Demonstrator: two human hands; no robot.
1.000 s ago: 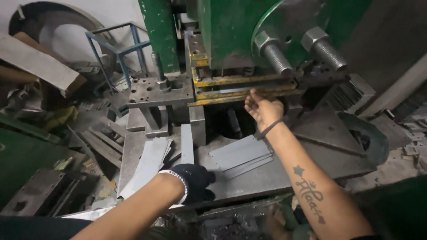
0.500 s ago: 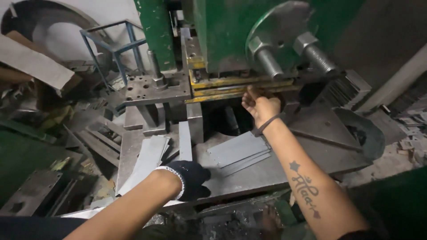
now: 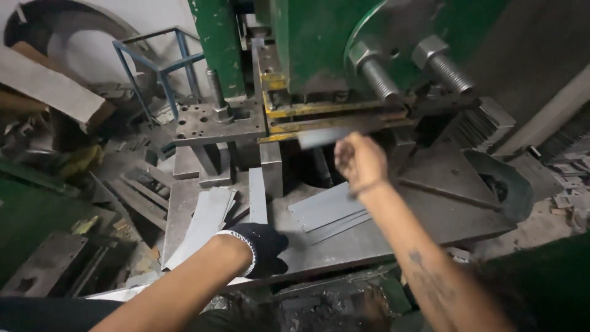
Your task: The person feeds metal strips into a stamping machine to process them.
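flat grey metal strip, blurred, thin

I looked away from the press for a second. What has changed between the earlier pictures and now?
The right hand has drawn back from the press die slot, pulling a grey metal strip out toward the person. The gloved left hand stays resting on the press table, and the stacked sheets lie as before.

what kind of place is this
Most likely a metal stamping workshop: a big green press with heavy bolts, stacks of cut grey metal strips on its bed, and scrap metal piled beside it. The left hand wears a work glove.
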